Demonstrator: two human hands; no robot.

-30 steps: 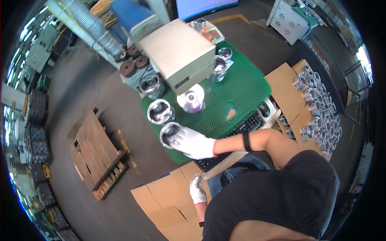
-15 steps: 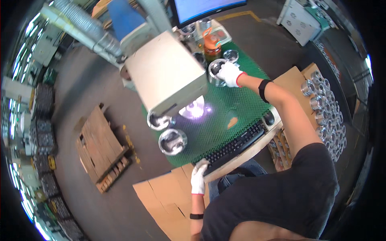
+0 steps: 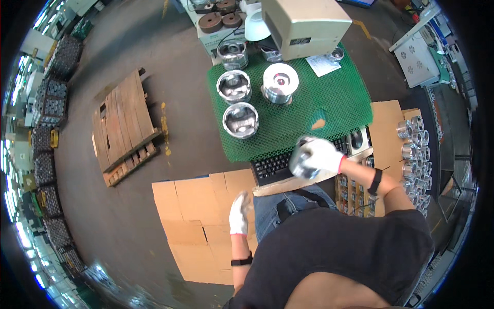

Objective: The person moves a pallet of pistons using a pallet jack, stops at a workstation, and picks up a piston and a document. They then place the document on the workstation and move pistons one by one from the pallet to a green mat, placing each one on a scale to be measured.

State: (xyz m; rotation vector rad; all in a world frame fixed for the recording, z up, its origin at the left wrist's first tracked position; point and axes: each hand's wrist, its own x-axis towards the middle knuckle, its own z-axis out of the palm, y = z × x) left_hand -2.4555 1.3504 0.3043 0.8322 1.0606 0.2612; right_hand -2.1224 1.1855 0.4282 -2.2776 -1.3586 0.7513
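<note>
My right hand point(image 3: 324, 156), in a white glove, grips a shiny metal piston point(image 3: 301, 162) over the keyboard point(image 3: 272, 167) at the table's near edge. Motion smears the piston a little. My left hand point(image 3: 239, 215), also gloved, hangs left of my thighs above the cardboard, its fingers loosely apart and holding nothing. On the green mesh mat point(image 3: 293, 126) one piston point(image 3: 241, 121) lies nearest me at the left, with another piston point(image 3: 234, 86) just behind it. To their right stands a piston with its pale, round face up point(image 3: 280, 82). A further piston point(image 3: 232, 54) sits at the far left corner.
A beige box-shaped machine point(image 3: 311, 28) covers the table's far side, beside a paper sheet point(image 3: 323, 65). A mouse point(image 3: 356, 139) lies right of the keyboard. Several pistons point(image 3: 411, 152) stand on cardboard at the right. Flattened cardboard point(image 3: 190, 226) and a wooden pallet point(image 3: 126, 121) lie left.
My right hand has come from the table's far side back toward me, bringing a piston. My left hand has left the keyboard's corner. The whole view has shifted and turned.
</note>
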